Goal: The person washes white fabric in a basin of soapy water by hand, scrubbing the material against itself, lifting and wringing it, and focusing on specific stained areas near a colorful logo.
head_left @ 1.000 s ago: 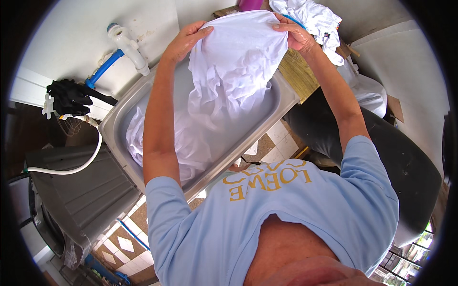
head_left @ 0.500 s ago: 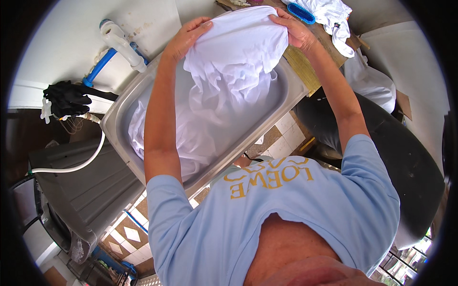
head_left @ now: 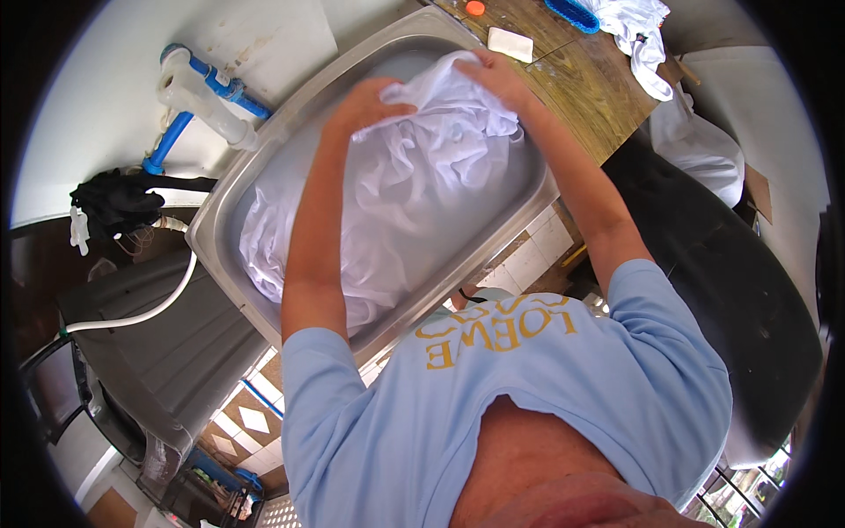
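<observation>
— Cloth first: where do you have it?

— The white cloth point(head_left: 431, 123) hangs bunched between my two hands at the far end of the metal basin point(head_left: 207, 233), its lower folds lying in the cloudy water point(head_left: 422, 251).

— And your grip?

— My left hand point(head_left: 368, 106) grasps one side of the upper edge and my right hand point(head_left: 497, 77) grasps the other. I cannot tell how deep either fold goes.

— How would you work it well?

— I think a thick gather beats a hard pinch, since soaked fabric is heavy and apt to slip. I'd work it low, loose folds under, so water passes through rather than splashing over the side.

— Anything to mind?

— A second white heap point(head_left: 264, 246) sits at the near end; I'd stay clear of it, or the two may tangle. The white block point(head_left: 510, 44) on the table point(head_left: 590, 79) is near my right hand, so I'd lift my elbows gently.
</observation>
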The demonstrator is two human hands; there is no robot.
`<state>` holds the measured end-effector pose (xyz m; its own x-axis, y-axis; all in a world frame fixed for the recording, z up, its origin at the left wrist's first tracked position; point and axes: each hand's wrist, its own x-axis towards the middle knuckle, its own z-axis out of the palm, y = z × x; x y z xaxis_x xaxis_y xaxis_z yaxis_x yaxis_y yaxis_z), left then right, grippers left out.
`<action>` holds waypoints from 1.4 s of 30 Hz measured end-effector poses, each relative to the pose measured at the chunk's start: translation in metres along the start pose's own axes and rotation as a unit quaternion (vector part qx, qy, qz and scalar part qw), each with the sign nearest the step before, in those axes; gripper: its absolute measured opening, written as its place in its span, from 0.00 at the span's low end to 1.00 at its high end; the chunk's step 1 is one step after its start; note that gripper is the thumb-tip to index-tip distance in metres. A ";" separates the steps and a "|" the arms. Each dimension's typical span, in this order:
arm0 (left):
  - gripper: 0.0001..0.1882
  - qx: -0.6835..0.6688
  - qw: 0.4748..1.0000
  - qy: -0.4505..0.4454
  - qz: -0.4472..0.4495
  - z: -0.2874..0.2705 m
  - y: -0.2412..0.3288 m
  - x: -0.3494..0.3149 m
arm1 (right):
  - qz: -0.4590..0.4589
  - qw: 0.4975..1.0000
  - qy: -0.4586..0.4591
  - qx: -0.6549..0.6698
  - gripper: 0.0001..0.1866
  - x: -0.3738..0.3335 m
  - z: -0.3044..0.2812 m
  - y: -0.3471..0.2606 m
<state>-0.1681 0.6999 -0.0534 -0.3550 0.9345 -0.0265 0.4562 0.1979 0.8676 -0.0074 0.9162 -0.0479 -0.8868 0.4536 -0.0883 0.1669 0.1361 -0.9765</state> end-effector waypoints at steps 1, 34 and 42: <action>0.26 0.012 0.999 -0.027 -0.029 0.009 -0.005 -0.002 | -0.001 0.988 0.023 -0.153 0.17 0.002 0.015 0.006; 0.12 0.083 0.885 0.449 0.092 0.081 0.004 0.050 | 0.091 0.796 -0.025 0.598 0.10 0.001 0.110 0.037; 0.23 0.110 0.916 0.379 -0.074 0.023 -0.015 0.016 | 0.288 0.788 0.092 0.537 0.15 -0.014 0.078 -0.026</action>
<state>-0.1619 0.7187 -0.0781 -0.8529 0.4350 0.2886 0.4805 0.4381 0.7598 -0.0331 0.8381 -0.0367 -0.7032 0.3015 -0.6439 -0.0294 -0.9172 -0.3974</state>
